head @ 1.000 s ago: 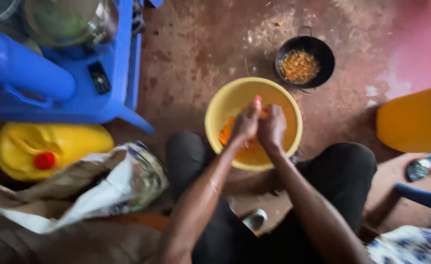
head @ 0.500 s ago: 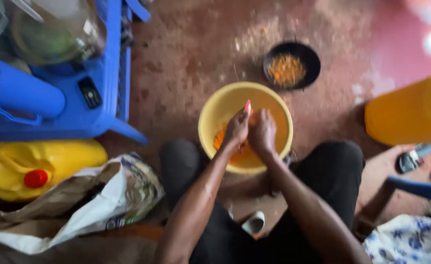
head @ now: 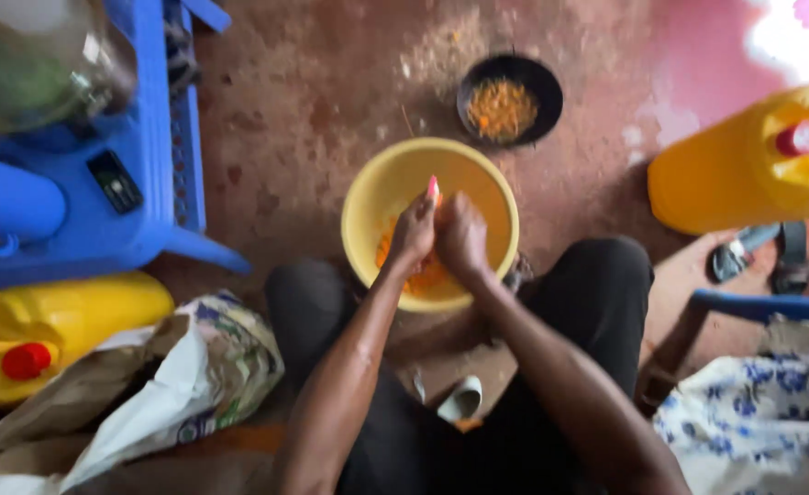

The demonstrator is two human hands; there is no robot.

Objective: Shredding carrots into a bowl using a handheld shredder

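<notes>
Over the yellow bowl [head: 395, 188] on the floor between your knees, your left hand [head: 413, 231] and right hand [head: 462, 236] press together, fingers clenched on an orange piece [head: 436, 195]. Orange shreds [head: 426, 275] lie inside; a black pan [head: 544, 84] sits just beyond.

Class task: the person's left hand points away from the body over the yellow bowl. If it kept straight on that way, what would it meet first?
Probably the far rim of the yellow bowl; the left hand is over it, though height is unclear.
</notes>
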